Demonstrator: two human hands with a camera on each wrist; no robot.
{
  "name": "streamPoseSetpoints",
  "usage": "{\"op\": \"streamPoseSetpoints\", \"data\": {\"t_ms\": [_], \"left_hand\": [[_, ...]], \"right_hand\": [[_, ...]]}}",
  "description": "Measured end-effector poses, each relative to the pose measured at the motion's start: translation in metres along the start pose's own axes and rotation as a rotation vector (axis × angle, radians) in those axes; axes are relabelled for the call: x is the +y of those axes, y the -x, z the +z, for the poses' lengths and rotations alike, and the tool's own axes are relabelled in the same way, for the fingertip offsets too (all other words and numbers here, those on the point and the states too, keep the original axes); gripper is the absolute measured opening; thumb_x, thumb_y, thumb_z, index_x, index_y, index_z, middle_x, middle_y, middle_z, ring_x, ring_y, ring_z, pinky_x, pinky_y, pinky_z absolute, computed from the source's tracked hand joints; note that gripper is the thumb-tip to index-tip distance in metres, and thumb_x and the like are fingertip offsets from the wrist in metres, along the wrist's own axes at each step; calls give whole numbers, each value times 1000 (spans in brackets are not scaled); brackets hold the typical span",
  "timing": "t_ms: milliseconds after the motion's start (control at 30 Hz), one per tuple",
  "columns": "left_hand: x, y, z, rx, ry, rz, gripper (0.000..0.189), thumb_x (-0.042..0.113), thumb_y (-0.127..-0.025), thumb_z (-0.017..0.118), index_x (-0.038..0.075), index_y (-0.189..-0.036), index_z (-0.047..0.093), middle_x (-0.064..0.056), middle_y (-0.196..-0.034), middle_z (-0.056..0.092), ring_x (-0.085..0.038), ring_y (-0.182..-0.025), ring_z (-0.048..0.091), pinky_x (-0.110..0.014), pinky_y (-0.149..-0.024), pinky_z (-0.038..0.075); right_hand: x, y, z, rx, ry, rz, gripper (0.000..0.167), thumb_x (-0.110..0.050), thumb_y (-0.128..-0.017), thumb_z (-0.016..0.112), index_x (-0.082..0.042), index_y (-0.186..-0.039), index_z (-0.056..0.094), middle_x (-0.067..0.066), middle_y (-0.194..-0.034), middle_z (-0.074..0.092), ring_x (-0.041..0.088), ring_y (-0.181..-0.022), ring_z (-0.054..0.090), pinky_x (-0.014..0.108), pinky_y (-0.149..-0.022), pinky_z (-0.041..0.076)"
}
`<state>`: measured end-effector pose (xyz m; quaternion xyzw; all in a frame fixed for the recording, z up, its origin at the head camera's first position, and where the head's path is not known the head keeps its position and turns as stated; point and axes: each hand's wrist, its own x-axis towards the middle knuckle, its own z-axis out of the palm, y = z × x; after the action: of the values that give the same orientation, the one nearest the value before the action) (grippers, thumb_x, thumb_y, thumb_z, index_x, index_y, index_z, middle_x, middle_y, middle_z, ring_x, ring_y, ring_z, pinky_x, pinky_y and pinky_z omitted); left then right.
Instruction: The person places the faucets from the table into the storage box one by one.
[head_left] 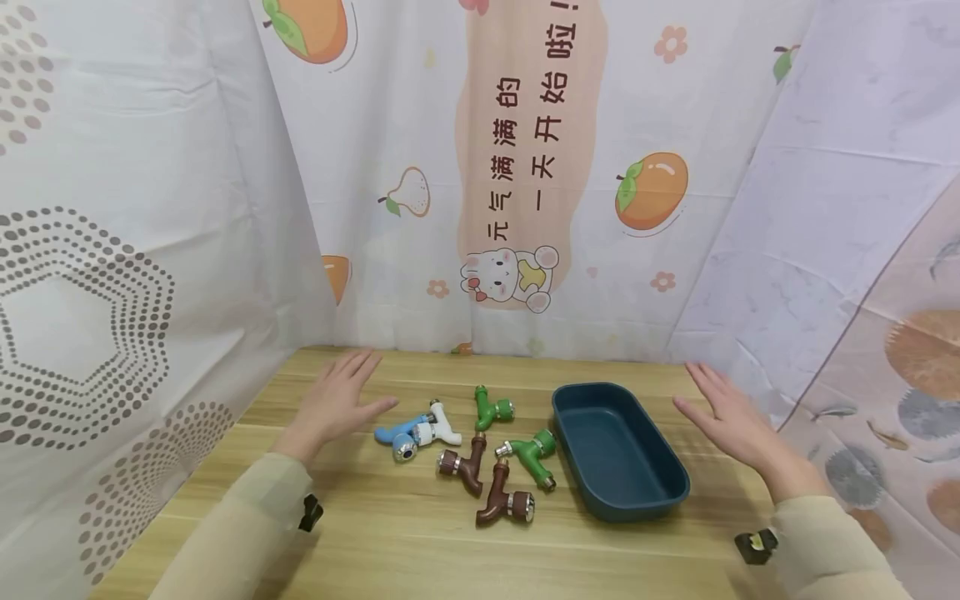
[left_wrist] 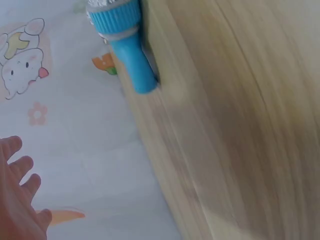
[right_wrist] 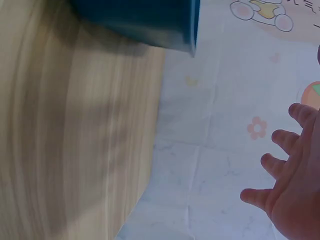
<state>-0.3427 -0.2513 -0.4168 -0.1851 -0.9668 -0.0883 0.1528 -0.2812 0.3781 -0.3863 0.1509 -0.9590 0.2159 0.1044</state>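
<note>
My left hand (head_left: 339, 406) hovers over the left of the table, fingers extended, holding nothing. Nearest to it lie a blue tap (head_left: 402, 436) and a white tap (head_left: 444, 423), touching or overlapping; the blue one also shows in the left wrist view (left_wrist: 134, 60). Two green taps (head_left: 485, 408) (head_left: 534, 455) and two brown taps (head_left: 467, 467) (head_left: 498, 502) lie in the middle. To the right stands a dark blue basin (head_left: 622, 450). Beyond its right side my right hand (head_left: 729, 417) is raised with straight fingers, touching nothing.
The wooden table (head_left: 375, 542) carries everything. A printed curtain (head_left: 420, 275) hangs along its back edge, with further cloths on the left (head_left: 187, 208) and right (head_left: 795, 250). Small black devices sit at the left wrist (head_left: 311, 512) and right wrist (head_left: 756, 547).
</note>
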Motion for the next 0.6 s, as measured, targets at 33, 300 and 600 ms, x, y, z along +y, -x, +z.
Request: {"op": "streamPoseSetpoints", "data": {"t_ms": [33, 300, 600], "left_hand": [[2, -1, -1, 6, 9, 6, 100, 78, -91, 48, 10, -161, 28, -14, -166, 23, -37, -151, 20, -62, -119, 12], [23, -7, -5, 61, 91, 57, 96, 74, -92, 53, 11, -161, 29, -11, -167, 23, -37, -149, 25, -58, -120, 13], [46, -15, -3, 90, 222, 68, 92, 69, -93, 57, 14, -161, 30, -8, -166, 26, -34, -150, 25, -59, -118, 20]], "right_hand": [[-1, 0, 0, 3, -26, -4, 78, -44, -107, 48, -5, -163, 11, 30, -165, 9, 55, -147, 8, 77, -107, 15], [-12, -3, -5, 27, -220, -37, 68, -35, -110, 44, -6, -163, 13, 28, -165, 10, 53, -148, 9, 75, -110, 14], [-20, -4, -8, 28, -293, 2, 62, -37, -110, 42, -10, -163, 23, 29, -162, 23, 56, -143, 24, 76, -103, 28]]}}
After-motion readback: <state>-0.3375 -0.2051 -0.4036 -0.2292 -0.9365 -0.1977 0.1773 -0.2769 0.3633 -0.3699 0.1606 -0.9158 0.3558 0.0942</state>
